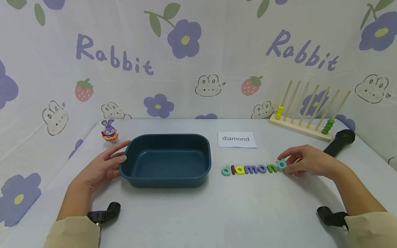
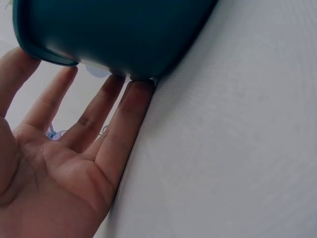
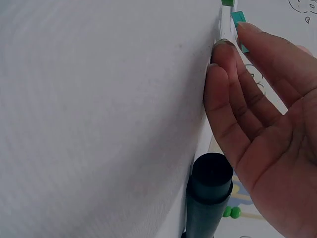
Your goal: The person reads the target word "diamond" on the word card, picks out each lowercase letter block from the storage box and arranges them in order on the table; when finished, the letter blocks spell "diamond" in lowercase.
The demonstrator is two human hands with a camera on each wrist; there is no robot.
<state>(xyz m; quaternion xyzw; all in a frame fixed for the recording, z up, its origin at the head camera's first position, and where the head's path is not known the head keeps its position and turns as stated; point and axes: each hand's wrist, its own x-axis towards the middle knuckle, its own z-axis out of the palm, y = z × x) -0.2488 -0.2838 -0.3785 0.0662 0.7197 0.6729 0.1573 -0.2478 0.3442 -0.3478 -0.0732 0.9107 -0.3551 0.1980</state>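
My right hand (image 1: 311, 162) pinches a teal letter d (image 1: 282, 164) between thumb and fingers, at the right end of a row of coloured letters. In the right wrist view the edge of that teal letter (image 3: 238, 22) shows by the thumb. To its left lie a green n (image 1: 272, 168), a purple o (image 1: 262, 168) and several more letters, reading "diamon". My left hand (image 1: 103, 167) rests its extended fingertips against the left side of a dark teal bin (image 1: 169, 183). The left wrist view shows those fingers (image 2: 131, 114) nearly straight along the bin's wall.
A white card (image 1: 237, 140) printed "diamond" lies behind the letters. Behind my right hand are a black microphone-shaped object (image 1: 339, 143) and a wooden bead rack (image 1: 301, 129). A purple rabbit figure (image 1: 109, 131) stands at the back left. A printed cloth hangs behind the table.
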